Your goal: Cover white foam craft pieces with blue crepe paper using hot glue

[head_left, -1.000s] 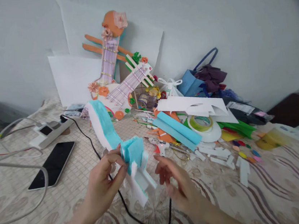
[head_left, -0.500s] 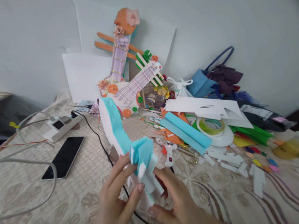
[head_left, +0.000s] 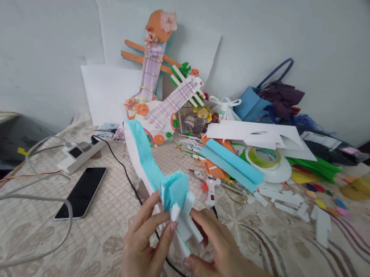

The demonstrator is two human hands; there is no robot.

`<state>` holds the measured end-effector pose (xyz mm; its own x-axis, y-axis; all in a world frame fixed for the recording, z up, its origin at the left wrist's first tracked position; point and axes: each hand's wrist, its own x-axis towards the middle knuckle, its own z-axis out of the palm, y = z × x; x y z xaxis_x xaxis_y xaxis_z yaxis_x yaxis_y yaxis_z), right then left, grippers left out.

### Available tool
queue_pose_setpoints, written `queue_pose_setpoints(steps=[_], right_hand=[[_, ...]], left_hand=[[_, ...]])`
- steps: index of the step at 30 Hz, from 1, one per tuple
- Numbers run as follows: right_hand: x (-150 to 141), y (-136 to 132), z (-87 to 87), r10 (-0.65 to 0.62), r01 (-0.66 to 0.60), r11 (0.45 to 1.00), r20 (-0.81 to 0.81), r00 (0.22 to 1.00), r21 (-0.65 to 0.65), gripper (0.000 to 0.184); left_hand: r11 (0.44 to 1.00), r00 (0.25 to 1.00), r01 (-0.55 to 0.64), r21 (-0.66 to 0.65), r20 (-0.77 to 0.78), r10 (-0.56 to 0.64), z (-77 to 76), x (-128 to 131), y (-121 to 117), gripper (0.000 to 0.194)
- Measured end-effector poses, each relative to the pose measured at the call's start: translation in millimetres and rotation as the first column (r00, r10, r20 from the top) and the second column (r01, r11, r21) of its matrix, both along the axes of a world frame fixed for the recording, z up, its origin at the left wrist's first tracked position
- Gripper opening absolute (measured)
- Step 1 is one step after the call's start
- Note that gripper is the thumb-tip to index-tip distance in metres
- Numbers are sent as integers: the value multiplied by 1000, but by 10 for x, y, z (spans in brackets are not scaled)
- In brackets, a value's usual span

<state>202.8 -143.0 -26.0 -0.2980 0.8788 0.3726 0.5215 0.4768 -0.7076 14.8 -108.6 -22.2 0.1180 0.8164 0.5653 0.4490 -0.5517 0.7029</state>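
Observation:
Between my hands is a white and turquoise paper craft piece, with a long curved strip reaching away and a folded cluster at its near end. My left hand grips the cluster's left side, its thumb and fingers pinching a small white tab. On the right side, my right hand holds the white folded paper flaps between thumb and fingers; some fingertips are hidden behind them. A white glue gun with a lit red switch lies just beyond my right hand.
A phone and a power strip with cables lie left. Decorated paper instruments lean at the back. Right are a turquoise paper strip, a tape roll and white paper scraps. A black cord runs beneath my hands.
The whole view has shifted slightly, so the background sits a little further right. My left thumb has moved up a little against the white tab; both hands keep their hold.

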Motion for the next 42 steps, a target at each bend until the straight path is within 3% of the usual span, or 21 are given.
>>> queue_pose_setpoints(steps=[16, 19, 25, 33, 42], right_hand=[[-19, -6, 24, -2, 2, 1000, 15, 1000, 28, 66], [-32, -10, 22, -2, 2, 999, 8, 1000, 44, 68], [-54, -6, 6, -3, 4, 999, -22, 1000, 44, 67], [-50, -13, -28, -8, 8, 1000, -7, 1000, 25, 72], [-61, -19, -46, 7, -7, 1000, 2, 1000, 7, 73]], left_hand=[[996, 996, 32, -89, 90, -24, -16, -3, -17, 23], [996, 994, 36, -86, 109, -26, 16, 4, -24, 30], [999, 988, -3, -42, 151, 9, 85, 35, -40, 19], [994, 986, 29, -106, 167, -11, 153, 36, -49, 27], [994, 964, 1, -111, 266, 28, 238, 85, -17, 9]])
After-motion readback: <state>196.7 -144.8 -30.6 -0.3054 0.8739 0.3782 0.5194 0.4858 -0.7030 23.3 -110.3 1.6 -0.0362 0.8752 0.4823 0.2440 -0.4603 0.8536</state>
